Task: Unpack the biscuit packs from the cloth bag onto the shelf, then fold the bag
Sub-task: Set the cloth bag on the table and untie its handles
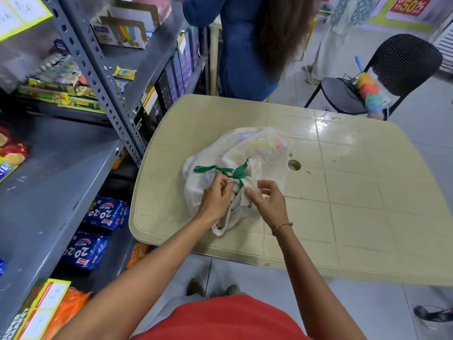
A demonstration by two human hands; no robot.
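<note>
The white cloth bag [259, 153] lay bunched near the middle of the beige worktop [355, 192], its mouth tied with a green drawstring [221, 171]. Faint colours showed through the fabric, though the contents could not be made out. The left hand [215, 198] pinched the gathered cloth just under the knot, fingers closed on it. The right hand [266, 200] gripped the cloth beside it, thumb pressed in. Left of the worktop stood a grey metal shelf [49, 173], with blue biscuit packs [106, 213] on a lower level.
</note>
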